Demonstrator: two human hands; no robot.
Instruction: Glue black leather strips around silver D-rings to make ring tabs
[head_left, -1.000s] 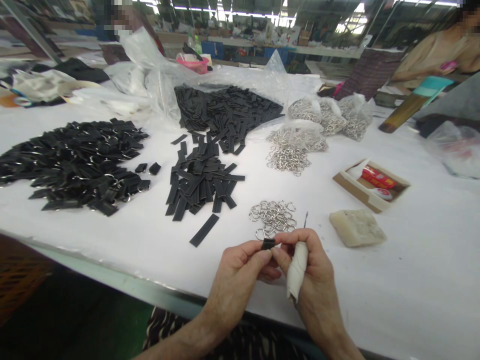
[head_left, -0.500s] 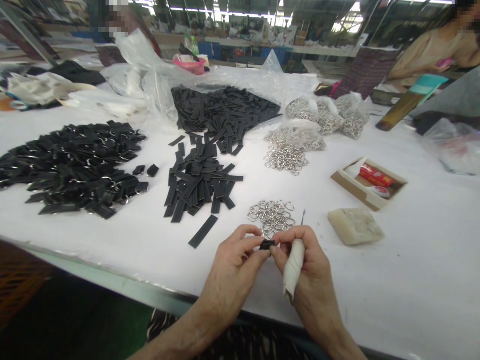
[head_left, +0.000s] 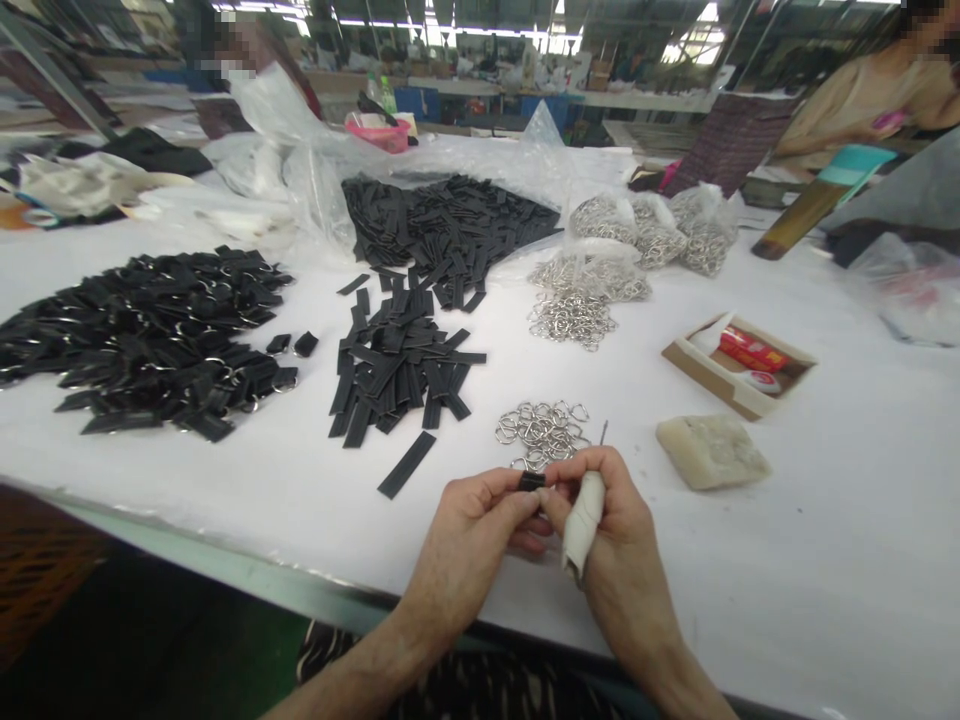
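Note:
My left hand and my right hand meet near the table's front edge, both pinching a small folded black strap piece. My right hand also grips a white-wrapped tool whose thin metal tip sticks up. Just beyond my fingers lies a small pile of metal D-rings. A single black strip lies left of my hands, below a loose heap of black strips.
A big pile of black pieces with rings lies at left. Bagged strips and bagged rings sit farther back. A yellowish block and an open cardboard box are at right. Other people work at the far side.
Both hands shifted slightly away from me and left while keeping the pinch on the black piece. The tool tilted a little with the right hand.

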